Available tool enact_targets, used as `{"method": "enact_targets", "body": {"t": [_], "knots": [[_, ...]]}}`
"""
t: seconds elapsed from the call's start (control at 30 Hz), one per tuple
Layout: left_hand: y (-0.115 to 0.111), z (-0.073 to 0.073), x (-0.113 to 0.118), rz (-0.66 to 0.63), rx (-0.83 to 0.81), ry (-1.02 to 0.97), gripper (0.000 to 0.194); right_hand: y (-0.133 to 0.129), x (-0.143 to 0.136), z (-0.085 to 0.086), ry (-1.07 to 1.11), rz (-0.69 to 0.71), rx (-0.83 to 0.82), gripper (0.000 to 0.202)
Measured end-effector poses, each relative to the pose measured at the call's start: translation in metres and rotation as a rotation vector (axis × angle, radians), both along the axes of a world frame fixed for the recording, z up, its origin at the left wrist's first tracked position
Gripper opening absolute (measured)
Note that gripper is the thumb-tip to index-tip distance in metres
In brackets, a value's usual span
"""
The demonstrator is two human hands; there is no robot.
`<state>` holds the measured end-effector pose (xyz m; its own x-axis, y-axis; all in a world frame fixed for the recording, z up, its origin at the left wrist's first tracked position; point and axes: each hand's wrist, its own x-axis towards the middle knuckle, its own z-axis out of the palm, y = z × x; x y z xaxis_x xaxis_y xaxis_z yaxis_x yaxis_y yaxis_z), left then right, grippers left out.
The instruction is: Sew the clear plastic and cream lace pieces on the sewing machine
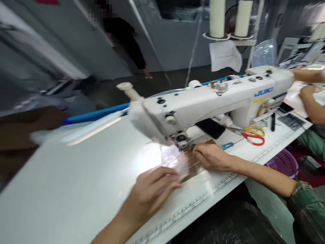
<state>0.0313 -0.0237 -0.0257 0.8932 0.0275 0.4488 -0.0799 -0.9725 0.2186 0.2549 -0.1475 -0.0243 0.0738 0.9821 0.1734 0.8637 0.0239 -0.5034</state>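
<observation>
A white sewing machine [203, 105] stands on the white table, its needle end low over the work. Just left of the needle lies a thin, see-through plastic piece [174, 161] with small red marks. My left hand [153, 189] is closed, thumb and fingers pinching the near edge of this plastic. Close to the right side of the presser foot [182, 144], my right hand [213, 156] is closed with curled fingers; what they hold is hidden. Between both hands a brown strip [194, 166] shows on the machine bed. Blur softens the details.
Under the machine arm lie a black phone [210, 128], red-and-yellow-handled scissors [254, 135] and blue thread snips [226, 145]. Thread cones [217, 18] stand behind. A purple basket [283, 164] sits below the table's right edge. Another person's arm [313, 105] is at far right; someone walks behind.
</observation>
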Motion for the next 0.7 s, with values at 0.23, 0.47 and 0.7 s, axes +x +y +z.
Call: {"method": "enact_targets", "body": {"t": [0.23, 0.47, 0.7], "knots": [[-0.016, 0.002, 0.006, 0.031, 0.012, 0.097, 0.033, -0.009, 0.005, -0.005, 0.150, 0.094, 0.022, 0.024], [0.011, -0.004, 0.031, 0.138, -0.074, 0.284, 0.023, -0.017, 0.000, -0.003, 0.232, 0.088, -0.016, 0.026], [0.012, -0.012, 0.039, 0.201, -0.115, 0.334, 0.020, -0.013, 0.000, -0.001, 0.273, 0.068, -0.082, 0.033]]}}
